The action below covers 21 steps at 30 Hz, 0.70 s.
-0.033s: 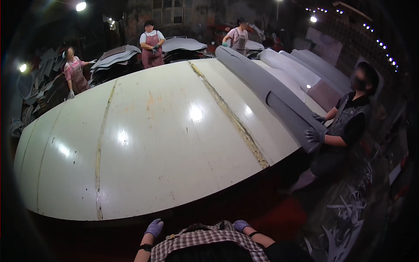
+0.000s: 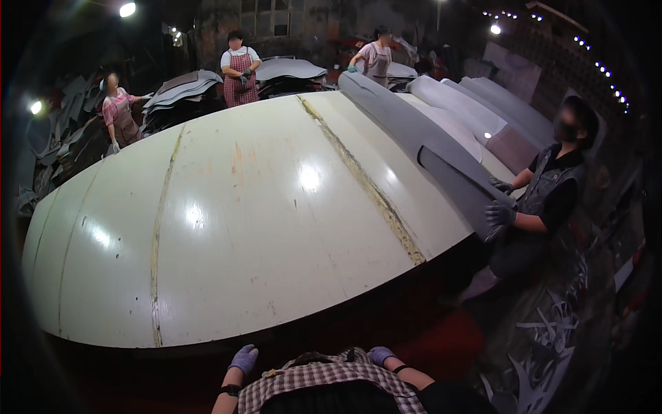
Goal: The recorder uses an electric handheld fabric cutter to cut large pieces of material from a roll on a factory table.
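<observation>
The big cream-white table (image 2: 262, 228) filled most of the view, its glossy top bowed by the lens, marked by two long brownish seams running away from the wearer, rust-tinted scuffs near the middle and bright reflections of the overhead lamps. Its near edge lay just beyond the wearer's two hands. The left hand (image 2: 243, 359), in a purple glove, was raised close to that edge with its fingers loosely curled and nothing in its grasp; it did not clearly touch the table. The right hand (image 2: 380, 355), also gloved in purple, hung at the same height with fingers bent, holding nothing that could be seen, and how far it was open could not be told because part of it sat behind the checked apron (image 2: 324, 379) that bulged up at the lower edge. Along the table's far right side lay a long grey sheet (image 2: 427, 145), and a co-worker in dark clothes (image 2: 552, 200) gripped its near end with dark-gloved hands. Three more people in aprons stood at the far side beside stacks of grey sheets (image 2: 186, 90). The floor under the table's near edge was lost in shadow, the wearer's forearms were cut off by the frame, and the pale scraps (image 2: 552, 331) on the floor to the right were too dim to make out.
</observation>
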Each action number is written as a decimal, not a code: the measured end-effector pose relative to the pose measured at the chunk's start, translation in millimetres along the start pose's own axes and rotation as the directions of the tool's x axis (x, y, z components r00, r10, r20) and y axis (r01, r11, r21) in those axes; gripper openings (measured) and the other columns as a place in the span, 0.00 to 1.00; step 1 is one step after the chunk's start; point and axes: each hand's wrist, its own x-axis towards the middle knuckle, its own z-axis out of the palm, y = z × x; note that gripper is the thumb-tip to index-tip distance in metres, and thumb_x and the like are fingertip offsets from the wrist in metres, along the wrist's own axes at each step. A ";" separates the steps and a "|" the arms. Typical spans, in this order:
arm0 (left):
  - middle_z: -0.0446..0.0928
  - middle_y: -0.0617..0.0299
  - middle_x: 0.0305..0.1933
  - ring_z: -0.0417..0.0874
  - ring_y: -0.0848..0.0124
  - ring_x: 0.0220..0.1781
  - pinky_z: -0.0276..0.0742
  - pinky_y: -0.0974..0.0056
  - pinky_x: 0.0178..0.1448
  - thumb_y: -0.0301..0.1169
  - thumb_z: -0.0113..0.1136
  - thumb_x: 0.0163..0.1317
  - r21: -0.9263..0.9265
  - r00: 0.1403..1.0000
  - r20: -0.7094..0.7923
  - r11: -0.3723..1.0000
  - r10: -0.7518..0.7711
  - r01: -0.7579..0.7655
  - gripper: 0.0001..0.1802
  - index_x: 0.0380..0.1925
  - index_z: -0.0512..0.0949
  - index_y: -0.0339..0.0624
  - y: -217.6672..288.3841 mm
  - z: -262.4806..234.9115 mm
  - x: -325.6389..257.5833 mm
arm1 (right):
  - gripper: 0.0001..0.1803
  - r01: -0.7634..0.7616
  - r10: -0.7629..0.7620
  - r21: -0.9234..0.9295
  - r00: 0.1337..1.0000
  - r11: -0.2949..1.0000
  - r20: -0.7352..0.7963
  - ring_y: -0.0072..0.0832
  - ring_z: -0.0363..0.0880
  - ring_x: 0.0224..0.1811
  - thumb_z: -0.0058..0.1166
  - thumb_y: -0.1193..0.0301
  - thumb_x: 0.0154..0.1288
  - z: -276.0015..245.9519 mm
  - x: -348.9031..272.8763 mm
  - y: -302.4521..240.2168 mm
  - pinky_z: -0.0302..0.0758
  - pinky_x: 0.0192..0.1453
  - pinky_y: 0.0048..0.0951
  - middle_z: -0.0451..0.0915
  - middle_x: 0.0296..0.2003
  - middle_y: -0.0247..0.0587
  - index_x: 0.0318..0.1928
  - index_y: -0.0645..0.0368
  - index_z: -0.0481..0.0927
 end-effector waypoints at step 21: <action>0.74 0.51 0.54 0.73 0.60 0.57 0.67 0.63 0.61 0.40 0.53 0.60 -0.033 0.999 -0.040 0.999 -0.010 0.009 0.23 0.53 0.72 0.40 6.5 2.9 -9.2 | 0.22 0.133 -0.114 0.142 0.984 0.981 -0.133 0.43 0.72 0.55 0.45 0.58 0.60 -27.5 -48.1 -25.8 0.68 0.58 0.37 0.76 0.50 0.49 0.49 0.58 0.77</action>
